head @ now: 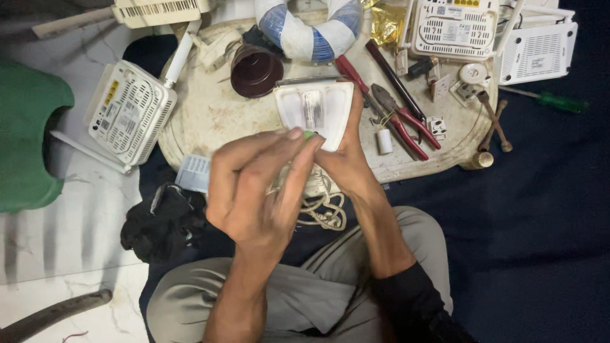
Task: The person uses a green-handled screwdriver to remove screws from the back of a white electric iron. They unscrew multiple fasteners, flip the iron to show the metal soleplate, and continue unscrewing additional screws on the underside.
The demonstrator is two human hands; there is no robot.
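Holding one white plastic cover [316, 109] over the round bench [210, 114], right hand [346, 159] fingers gripping its edge | left hand [254, 190] fingers pinching one small green piece [309, 134] | four white routers [130, 111] | one red-handled pliers [406, 121]

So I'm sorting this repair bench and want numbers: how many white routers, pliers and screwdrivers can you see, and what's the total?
White routers: 4 (left, top left, top right, far right)
Red-handled pliers: 1
Screwdrivers: 2, a green-handled one and a red-handled one
Total: 7
Not counted: the white casing in the right hand.
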